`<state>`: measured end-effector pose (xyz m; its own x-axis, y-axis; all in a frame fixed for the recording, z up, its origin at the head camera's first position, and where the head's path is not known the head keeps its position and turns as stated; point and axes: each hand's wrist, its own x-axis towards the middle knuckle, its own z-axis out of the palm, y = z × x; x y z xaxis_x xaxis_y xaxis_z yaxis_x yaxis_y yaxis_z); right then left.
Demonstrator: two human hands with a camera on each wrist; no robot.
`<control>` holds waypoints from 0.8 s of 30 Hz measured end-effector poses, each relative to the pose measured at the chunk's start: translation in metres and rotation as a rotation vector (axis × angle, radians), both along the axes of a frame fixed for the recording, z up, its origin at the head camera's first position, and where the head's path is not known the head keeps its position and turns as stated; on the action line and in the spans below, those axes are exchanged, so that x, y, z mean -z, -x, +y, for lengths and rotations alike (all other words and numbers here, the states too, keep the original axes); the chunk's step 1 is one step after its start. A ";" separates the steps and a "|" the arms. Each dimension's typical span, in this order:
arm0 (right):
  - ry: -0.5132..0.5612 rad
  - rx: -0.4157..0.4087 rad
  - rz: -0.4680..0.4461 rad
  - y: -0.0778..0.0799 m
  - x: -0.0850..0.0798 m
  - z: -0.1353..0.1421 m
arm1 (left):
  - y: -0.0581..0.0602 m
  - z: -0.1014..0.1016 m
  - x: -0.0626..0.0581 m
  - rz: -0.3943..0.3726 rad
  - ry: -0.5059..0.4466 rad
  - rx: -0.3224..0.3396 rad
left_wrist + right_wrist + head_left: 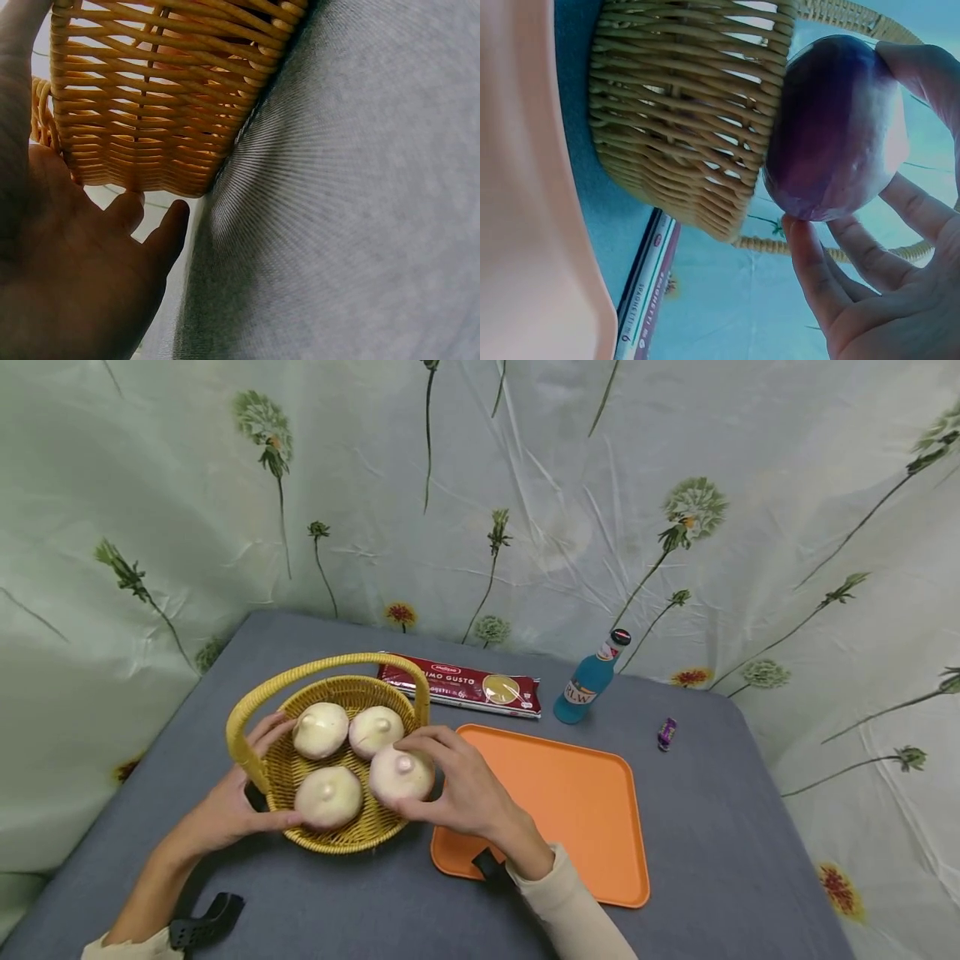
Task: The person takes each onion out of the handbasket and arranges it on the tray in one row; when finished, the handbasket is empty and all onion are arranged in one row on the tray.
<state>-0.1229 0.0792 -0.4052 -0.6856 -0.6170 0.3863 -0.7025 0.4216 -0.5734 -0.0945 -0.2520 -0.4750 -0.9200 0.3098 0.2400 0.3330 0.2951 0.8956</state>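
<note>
A yellow wicker basket [352,839] with an arched handle stands at the left of the table, with turnips in it. Around its left side, my left hand [232,802] holds it, thumb at the front rim and fingers toward the back. At the right rim, my right hand [468,785] grips a white-and-purple turnip [401,774] between thumb and fingers. The right wrist view shows that turnip's purple underside [832,135] level with the basket's upper edge. Three more turnips lie inside: one at back left [321,729], one at back right [377,731], one in front [328,797].
Right of the basket lies an orange tray [555,810], partly under my right forearm. A red spaghetti packet [465,683] lies behind the basket and tray. A blue bottle [588,681] stands behind the tray, and a small purple-wrapped candy [667,734] lies farther right.
</note>
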 end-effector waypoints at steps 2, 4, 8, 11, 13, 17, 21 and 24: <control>0.005 -0.003 0.002 -0.001 -0.002 0.003 | 0.001 0.001 0.000 0.007 0.008 -0.001; 0.002 -0.004 0.003 -0.001 -0.004 0.007 | 0.001 0.001 0.000 0.013 0.006 0.001; -0.003 0.007 -0.004 -0.003 -0.007 0.014 | -0.001 0.001 -0.001 0.008 -0.014 0.006; 0.008 0.028 -0.009 -0.002 -0.008 0.021 | -0.003 0.001 -0.001 0.005 -0.025 0.009; 0.023 0.042 -0.015 -0.001 -0.009 0.024 | -0.003 0.001 -0.001 0.002 -0.024 0.009; 0.041 0.062 -0.028 0.002 -0.011 0.030 | -0.003 0.001 -0.002 -0.006 -0.018 0.009; 0.044 0.072 -0.050 0.003 -0.013 0.034 | -0.002 0.000 -0.002 -0.005 -0.014 0.003; 0.044 0.079 -0.063 0.004 -0.014 0.037 | -0.001 0.000 -0.001 0.003 -0.011 -0.004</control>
<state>-0.1272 0.1166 -0.3909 -0.7554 -0.5433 0.3664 -0.6299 0.4479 -0.6345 -0.0931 -0.2517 -0.4740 -0.9205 0.3033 0.2464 0.3347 0.2863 0.8978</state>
